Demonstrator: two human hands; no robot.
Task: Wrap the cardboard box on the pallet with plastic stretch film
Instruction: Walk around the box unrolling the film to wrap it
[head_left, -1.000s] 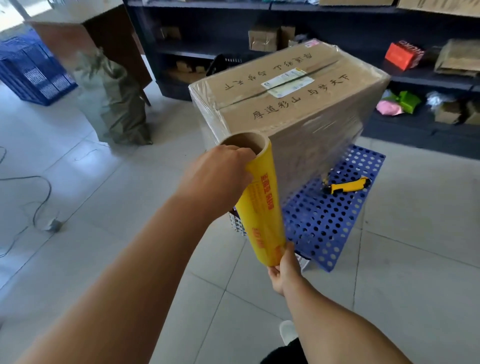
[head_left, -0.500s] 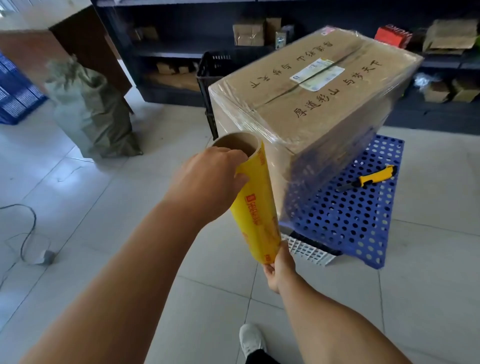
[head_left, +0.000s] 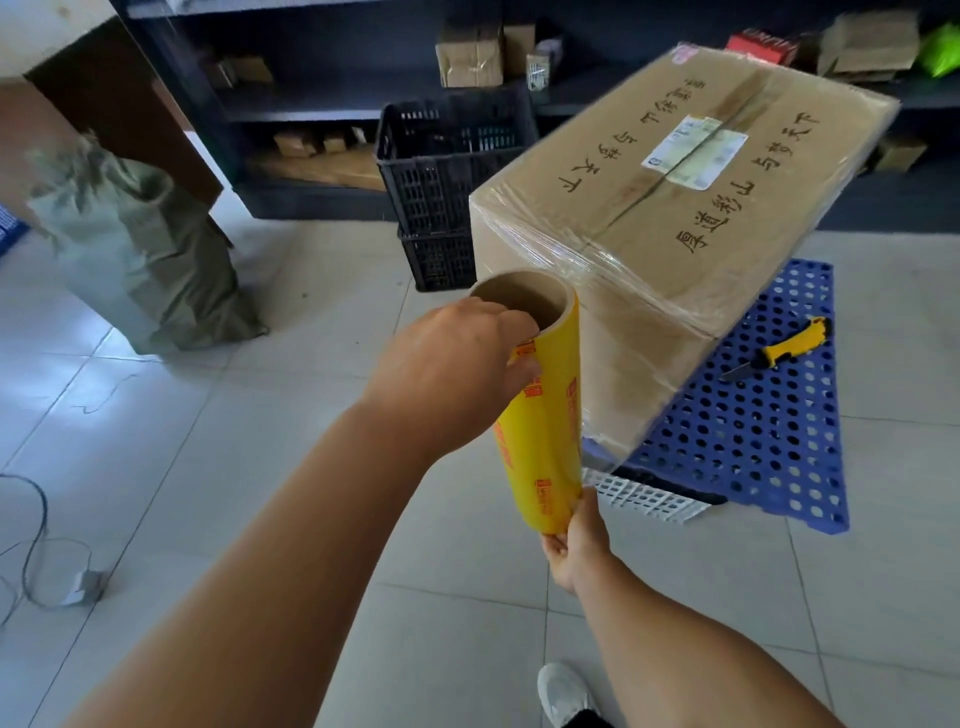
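box (head_left: 670, 218) on pallet (head_left: 769, 431), knife (head_left: 779, 351) beside it, crates (head_left: 441, 176) behind, sack (head_left: 140, 249) far left

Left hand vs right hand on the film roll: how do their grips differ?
The left hand grips the top end of the film roll, fingers curled over the open cardboard core's rim; the right hand pinches the bottom end from below. The left hand sits higher and farther forward, the right hand low and near the body. Both hold the same roll, upright beside the cardboard box.
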